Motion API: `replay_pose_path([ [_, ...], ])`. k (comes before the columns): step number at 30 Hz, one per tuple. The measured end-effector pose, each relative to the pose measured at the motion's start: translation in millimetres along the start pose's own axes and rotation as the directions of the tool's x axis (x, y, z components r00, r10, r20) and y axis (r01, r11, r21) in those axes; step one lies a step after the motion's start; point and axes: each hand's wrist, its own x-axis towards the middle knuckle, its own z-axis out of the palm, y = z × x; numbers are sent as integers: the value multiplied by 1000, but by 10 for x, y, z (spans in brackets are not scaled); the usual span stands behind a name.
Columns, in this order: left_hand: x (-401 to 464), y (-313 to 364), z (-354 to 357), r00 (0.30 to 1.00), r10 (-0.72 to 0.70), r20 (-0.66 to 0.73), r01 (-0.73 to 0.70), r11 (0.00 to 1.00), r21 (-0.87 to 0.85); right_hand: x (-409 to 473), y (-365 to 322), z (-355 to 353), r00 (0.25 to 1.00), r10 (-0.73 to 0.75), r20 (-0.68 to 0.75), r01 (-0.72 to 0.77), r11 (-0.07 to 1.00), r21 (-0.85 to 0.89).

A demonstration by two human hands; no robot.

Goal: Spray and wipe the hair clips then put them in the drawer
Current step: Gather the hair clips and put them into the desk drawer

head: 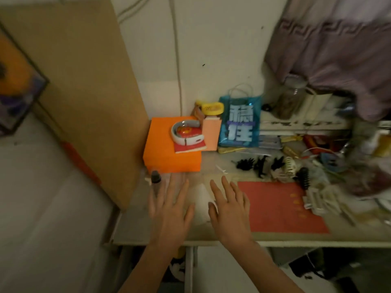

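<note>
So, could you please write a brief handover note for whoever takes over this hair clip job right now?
Left hand: open, holding nothing, over the desk edge.
Right hand: open, empty, beside the white cloth.
Spray bottle: upright, just left of the left hand.
Hair clips: bunched on the desk behind the red mat.
Done: nothing that shows.
Left: spray, wipe, then put the clips in the drawer, which I cannot make out.

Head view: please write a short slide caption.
Both hands, left and right, open above desk; hair clips wait untouched.
</note>
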Motion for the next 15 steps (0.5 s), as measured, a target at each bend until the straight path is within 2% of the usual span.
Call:
replay_pose_path([
  [6,336,551,-294,985,172,25,-173,984,31,60,332,-644,990,105,-93,-110,993,-43],
  [12,615,1153,-121,958,279,73,-279,960,-11,98,929,-934,962,233,-143,-242,969,-46],
  [15,789,1488,22,949,306,80,-305,952,-17,170,1370,-966,953,280,-114,-287,956,-55],
])
